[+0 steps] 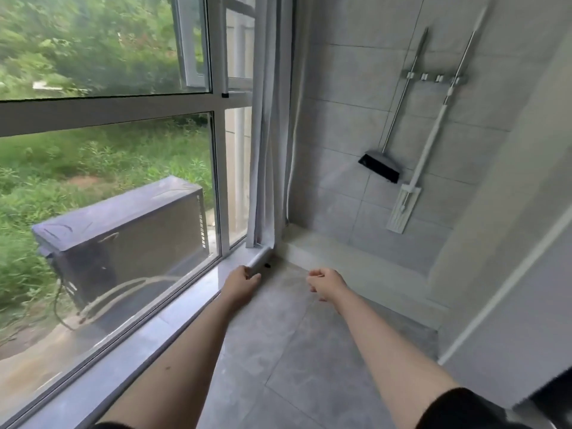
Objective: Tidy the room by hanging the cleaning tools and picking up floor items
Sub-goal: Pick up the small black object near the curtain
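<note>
A broom (380, 164) with a black head and a flat white mop (404, 209) hang by their metal handles from a wall rack (433, 78) on the tiled wall at the right. Both my arms reach forward and down toward the floor corner by the window. My left hand (240, 281) hovers at the end of the window sill with fingers curled, holding nothing that I can see. My right hand (326, 281) is loosely curled above the floor, also empty. A small dark item (267, 265) lies on the floor just beyond my left hand.
A large window (108, 150) fills the left, with a grey stone sill (148, 329) below it. A pale curtain (269, 134) hangs in the corner. A low tiled step (356, 261) runs along the far wall. A grey-tiled floor (294, 351) lies underfoot.
</note>
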A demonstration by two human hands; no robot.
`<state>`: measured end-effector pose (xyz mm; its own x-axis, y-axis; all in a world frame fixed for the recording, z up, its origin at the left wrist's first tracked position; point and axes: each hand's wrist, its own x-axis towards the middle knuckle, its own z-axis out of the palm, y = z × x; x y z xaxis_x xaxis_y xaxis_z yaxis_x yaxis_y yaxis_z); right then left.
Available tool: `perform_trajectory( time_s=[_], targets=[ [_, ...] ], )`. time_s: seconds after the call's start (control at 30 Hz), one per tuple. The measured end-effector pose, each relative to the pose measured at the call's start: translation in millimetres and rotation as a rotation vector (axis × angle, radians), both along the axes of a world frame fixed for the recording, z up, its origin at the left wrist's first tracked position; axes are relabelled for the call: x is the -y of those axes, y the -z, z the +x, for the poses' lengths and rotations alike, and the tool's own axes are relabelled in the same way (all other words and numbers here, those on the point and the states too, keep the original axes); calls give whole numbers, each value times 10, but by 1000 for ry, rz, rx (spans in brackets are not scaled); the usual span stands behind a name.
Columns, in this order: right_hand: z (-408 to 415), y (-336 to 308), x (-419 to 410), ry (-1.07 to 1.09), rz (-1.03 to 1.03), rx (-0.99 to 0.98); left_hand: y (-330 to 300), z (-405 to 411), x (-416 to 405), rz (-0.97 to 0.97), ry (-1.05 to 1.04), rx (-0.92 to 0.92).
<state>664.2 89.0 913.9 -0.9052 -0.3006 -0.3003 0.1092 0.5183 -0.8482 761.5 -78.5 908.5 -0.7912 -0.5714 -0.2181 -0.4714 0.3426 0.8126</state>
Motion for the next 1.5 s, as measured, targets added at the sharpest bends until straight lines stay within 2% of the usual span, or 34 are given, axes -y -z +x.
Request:
perform_trajectory(
  time_s=[0.13,0.43,1.03,1.27,1.5],
  targets=[
    [-224,27,270,45,33,-1,151,-412,381,-4,23,-15],
    [-1028,287,842,130,52,51,581,-1383,996,63,128,95],
    [-4448,1078,1635,66,102,220,1364,-4684,1588,111,91,237],
    [-5561,1749,1934,15,132,262,2013,-5669,1830,142,66,322],
    [-6823,2744,2481,-64,192,413,3024,-6861,2267,225,2,432]
  ],
)
